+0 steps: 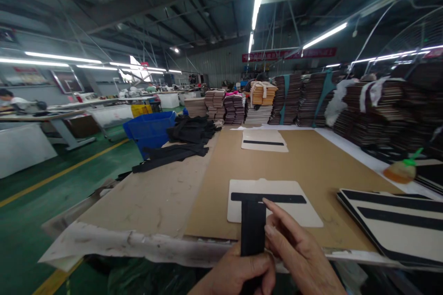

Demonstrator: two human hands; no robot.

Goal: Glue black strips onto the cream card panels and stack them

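My left hand (242,271) is wrapped round a black strip (254,228), or a stack of such strips, held upright at the table's near edge. My right hand (300,252) is beside it, index finger stretched to the strip's top right corner and thumb by its right side. The fingers are apart, with nothing visibly gripped between them. Behind the held strip, a white panel (290,215) with rounded corners lies on the brown board, a black band (277,197) across it. Farther back lies a similar white panel (258,135) with a black band.
Loose black strips (176,153) lie at the left of the table beside a blue bin (148,129). At right are stacked banded panels (403,221) and an orange-filled pouch with a green top (401,170). Tall piles of cut pieces (287,99) line the back.
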